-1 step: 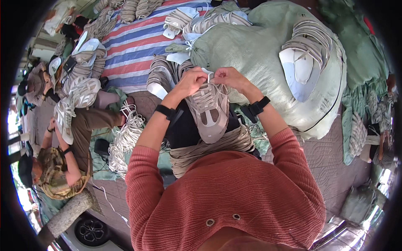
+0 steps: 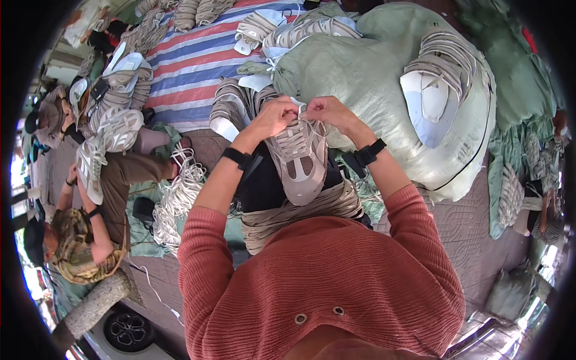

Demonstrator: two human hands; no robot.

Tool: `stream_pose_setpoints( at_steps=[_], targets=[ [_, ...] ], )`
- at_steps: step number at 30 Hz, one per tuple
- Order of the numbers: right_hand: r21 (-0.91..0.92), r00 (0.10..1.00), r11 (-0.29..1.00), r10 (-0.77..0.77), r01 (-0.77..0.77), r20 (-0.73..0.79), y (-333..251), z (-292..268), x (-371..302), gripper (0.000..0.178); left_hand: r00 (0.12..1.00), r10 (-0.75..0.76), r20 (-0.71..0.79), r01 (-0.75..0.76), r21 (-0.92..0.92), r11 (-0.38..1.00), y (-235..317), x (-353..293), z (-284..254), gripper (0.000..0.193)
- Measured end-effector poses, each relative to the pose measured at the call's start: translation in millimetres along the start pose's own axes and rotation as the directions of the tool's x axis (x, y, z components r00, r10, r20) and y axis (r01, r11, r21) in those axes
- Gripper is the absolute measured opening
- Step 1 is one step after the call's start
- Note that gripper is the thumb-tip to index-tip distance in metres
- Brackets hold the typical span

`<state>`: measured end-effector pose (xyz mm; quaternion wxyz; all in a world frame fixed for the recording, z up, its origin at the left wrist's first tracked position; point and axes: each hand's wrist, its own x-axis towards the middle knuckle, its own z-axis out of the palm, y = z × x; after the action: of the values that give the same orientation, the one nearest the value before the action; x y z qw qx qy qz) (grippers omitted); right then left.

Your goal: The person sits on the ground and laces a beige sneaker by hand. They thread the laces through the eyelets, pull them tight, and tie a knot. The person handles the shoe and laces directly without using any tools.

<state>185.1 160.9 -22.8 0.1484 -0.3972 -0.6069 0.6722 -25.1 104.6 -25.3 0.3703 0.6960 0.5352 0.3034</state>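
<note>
A beige sneaker with mesh panels and pale criss-crossed laces lies on my lap, its toe toward me. At its ankle end, the fingers of my left hand are closed on the upper beside the pale tongue. Across from it, my right hand pinches a shoelace at the same end, its fingertips close to the left ones. The exact grip of the fingertips is partly hidden. A bundle of beige cord or laces lies across my lap below the toe.
More sneakers stand just beyond my left hand. A big pale green sack at the right bears stacked shoe uppers. White laces heap at the left, near a seated person handling a sneaker. A striped sheet spreads behind.
</note>
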Motion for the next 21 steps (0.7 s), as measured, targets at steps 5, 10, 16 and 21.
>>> stream_pose_setpoints(
  at_steps=[5, 10, 16, 21],
  targets=[
    [0.193, 0.990, 0.972, 0.137, -0.137, 0.011, -4, 8, 0, 0.022, 1.000, -0.011, 0.022, 0.012, -0.061, 0.998, -1, 1, 2, 0.013],
    [0.272, 0.983, 0.945, 0.176, -0.181, 0.045, 7, -2, 3, 0.035, 0.975, 0.187, -0.119, -0.179, 0.070, 0.981, 1, -14, -18, 0.007],
    [0.269, 0.982, 0.946, 0.162, -0.182, 0.094, 8, -5, -2, 0.037, 0.813, -0.057, -0.579, 0.344, 0.401, 0.849, -44, -100, -131, 0.007],
    [0.115, 0.999, 0.993, 0.036, -0.039, 0.027, 4, 4, -11, 0.028, 0.756, -0.277, -0.594, 0.483, 0.218, 0.848, -63, -145, -108, 0.017]
  ],
)
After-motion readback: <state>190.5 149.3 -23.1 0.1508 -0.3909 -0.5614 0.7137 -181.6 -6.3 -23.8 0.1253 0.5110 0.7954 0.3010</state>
